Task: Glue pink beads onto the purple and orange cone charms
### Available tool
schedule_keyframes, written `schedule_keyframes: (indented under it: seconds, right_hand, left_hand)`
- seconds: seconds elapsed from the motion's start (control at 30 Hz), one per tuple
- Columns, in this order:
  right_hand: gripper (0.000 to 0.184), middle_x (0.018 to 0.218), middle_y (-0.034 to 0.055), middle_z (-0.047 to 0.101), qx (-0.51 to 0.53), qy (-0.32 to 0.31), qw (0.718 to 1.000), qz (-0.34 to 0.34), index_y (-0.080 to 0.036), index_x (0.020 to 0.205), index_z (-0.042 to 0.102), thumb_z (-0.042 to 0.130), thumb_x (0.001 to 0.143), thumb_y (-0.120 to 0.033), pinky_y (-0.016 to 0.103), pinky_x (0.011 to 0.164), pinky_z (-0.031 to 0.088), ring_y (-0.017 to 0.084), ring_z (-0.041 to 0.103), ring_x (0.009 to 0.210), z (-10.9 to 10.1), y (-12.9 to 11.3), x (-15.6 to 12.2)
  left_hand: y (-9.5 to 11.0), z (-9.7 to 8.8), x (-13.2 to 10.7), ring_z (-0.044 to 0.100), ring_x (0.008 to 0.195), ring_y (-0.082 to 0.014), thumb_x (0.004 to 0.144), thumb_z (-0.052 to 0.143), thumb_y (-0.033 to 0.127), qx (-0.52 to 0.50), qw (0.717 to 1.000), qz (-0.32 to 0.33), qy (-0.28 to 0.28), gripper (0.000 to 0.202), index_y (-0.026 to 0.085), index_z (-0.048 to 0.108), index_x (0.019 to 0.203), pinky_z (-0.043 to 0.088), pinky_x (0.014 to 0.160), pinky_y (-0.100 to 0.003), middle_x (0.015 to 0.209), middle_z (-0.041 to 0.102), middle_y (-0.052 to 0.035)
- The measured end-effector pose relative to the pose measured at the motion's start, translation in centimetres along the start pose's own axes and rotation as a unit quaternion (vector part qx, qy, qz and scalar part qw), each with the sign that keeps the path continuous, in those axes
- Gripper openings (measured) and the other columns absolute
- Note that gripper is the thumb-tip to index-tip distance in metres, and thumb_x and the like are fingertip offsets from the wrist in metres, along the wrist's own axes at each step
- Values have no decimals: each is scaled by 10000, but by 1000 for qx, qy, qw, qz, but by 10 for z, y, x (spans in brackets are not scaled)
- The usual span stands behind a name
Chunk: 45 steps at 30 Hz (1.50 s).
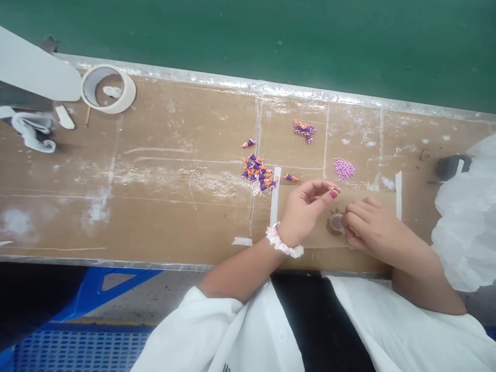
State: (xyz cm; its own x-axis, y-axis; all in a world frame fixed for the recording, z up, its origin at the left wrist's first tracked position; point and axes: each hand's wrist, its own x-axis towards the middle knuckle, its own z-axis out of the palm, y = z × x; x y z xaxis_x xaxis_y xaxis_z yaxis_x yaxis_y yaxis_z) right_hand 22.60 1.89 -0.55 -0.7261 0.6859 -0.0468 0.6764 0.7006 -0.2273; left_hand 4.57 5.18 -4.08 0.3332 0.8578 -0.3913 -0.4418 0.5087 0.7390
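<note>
My left hand is raised above a cardboard sheet, with a tiny orange piece pinched at its fingertips. A white scrunchie circles that wrist. My right hand lies with curled fingers against a small round glassy dish. Its contents cannot be made out. Just above both hands sit a mound of pink beads and a cluster of purple-and-orange cone pieces. Further such pieces lie in a small group and singly.
A roll of masking tape and crumpled white cloth lie at the far left of the brown cardboard-covered bench. White plastic sheeting bulges in at the right. A green surface runs behind the bench's far edge.
</note>
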Motion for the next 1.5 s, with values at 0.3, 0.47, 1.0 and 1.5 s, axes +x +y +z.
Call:
schedule_keyframes:
  seconds: [0.3,0.47,1.0,1.5]
  right_hand:
    - [181,674,5,420,5,8,1000,-4,-191,728,413,417,868,-77,297,616,291,156,353,625,0,1,3]
    - [153,705,9,476,52,18,998,12,-194,770,419,447,878,-89,300,635,324,151,391,642,-8,5,0]
    - [204,715,4,510,121,270,954,44,-203,812,460,554,770,-27,326,605,394,145,490,630,3,4,6]
    - [209,735,8,509,123,229,964,55,-214,830,451,545,784,-34,325,625,398,148,492,647,-2,1,6]
  left_hand:
    - [-4,0,1,525,687,-71,704,754,320,-28,999,14,42,254,168,588,824,432,588,-191,807,583,13]
    - [-4,0,1,524,692,-73,700,761,289,-54,998,0,39,329,186,598,965,444,595,-189,799,574,14]
    - [-5,6,-6,495,516,-32,604,832,253,-151,965,-197,-84,332,128,609,816,364,538,-205,665,600,34]
    - [-8,5,-6,524,569,-51,625,822,286,-90,981,-144,-94,312,137,620,810,402,530,-199,672,612,20]
